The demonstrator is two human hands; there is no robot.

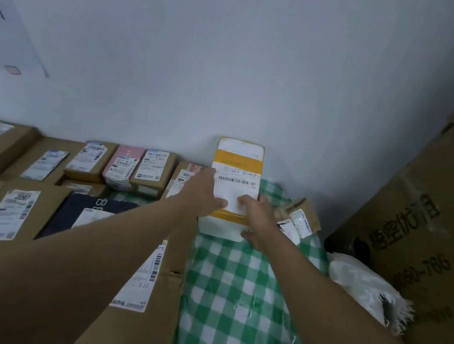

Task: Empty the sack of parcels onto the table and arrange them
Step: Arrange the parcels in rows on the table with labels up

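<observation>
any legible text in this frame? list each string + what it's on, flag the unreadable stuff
"2097": shipping label on the brown parcel at near left.
"060-766" (first digit uncertain): side of the big cardboard carton at right; the large characters above it are too blurred to read.
"B": start of a word on the dark blue parcel, rest hidden.
Labels on the white-and-yellow parcel and the other parcels: too small.

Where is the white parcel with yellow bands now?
In the head view, the white parcel with yellow bands stands right of centre against the wall, on the green checked cloth.
</observation>
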